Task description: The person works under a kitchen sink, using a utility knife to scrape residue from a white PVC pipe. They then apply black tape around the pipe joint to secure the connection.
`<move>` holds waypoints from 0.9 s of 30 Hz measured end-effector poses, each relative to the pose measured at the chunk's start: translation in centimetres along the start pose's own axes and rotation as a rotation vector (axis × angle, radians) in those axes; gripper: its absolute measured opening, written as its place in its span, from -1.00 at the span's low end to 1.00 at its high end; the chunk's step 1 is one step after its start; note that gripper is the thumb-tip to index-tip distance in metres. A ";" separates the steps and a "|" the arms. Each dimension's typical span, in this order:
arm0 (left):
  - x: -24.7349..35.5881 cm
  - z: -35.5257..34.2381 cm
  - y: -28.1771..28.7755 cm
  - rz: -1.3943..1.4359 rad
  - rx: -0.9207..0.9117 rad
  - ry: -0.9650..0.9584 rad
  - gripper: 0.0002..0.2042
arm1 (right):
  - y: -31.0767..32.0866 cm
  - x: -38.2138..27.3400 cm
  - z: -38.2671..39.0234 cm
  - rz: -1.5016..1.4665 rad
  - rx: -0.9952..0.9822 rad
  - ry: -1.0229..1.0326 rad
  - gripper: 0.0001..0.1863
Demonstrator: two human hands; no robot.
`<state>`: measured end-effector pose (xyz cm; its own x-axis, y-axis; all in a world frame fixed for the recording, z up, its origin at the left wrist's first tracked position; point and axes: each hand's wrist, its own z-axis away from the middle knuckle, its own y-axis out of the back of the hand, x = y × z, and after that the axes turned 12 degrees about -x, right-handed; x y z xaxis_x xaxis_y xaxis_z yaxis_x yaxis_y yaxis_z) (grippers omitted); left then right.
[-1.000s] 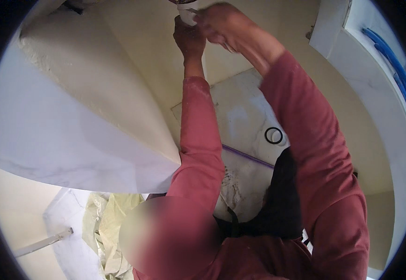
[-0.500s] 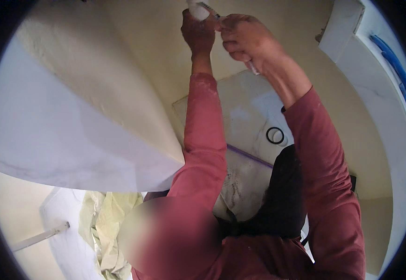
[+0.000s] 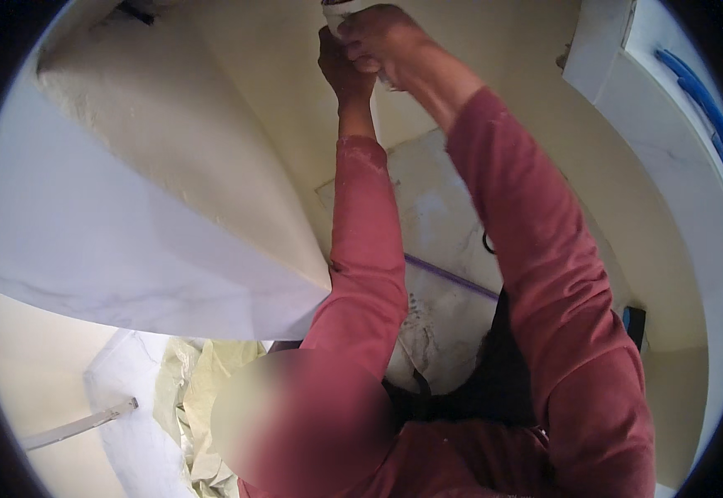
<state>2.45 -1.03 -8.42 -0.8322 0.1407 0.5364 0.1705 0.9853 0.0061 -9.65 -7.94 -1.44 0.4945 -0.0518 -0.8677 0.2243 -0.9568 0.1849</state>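
Note:
At the top edge, my left hand (image 3: 345, 70) is closed around a white round piece (image 3: 346, 7) that looks like a pipe end; the frame cuts it off. My right hand (image 3: 386, 37) is closed too and lies over the left fingers, against the white piece. Below the right palm a small pale end (image 3: 388, 81) pokes out, belonging to a slim tool whose kind I cannot make out. Both arms, in dusty red sleeves, reach far forward and up.
A curved white marbled panel (image 3: 129, 224) bulges in from the left. On the right runs a marbled ledge (image 3: 652, 108) with blue tubing (image 3: 702, 100). Below my arms, a purple strip (image 3: 453, 276) crosses the stone slab floor. Crumpled yellowish sacking (image 3: 204, 415) lies at lower left.
My right hand has moved left and up, from beside the white piece onto it, mostly covering the slim tool. The right forearm now hides most of the black ring on the floor.

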 end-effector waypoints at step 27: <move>-1.3 0.0 3.0 -0.142 0.065 -0.045 -0.61 | -3.9 -4.8 3.8 -0.074 0.139 -0.269 -0.77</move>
<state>4.07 1.76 -9.08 -0.8688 0.0026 0.4952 0.0165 0.9996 0.0238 -16.10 -5.03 0.21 0.2365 -0.0367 -0.9709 0.1256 -0.9897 0.0680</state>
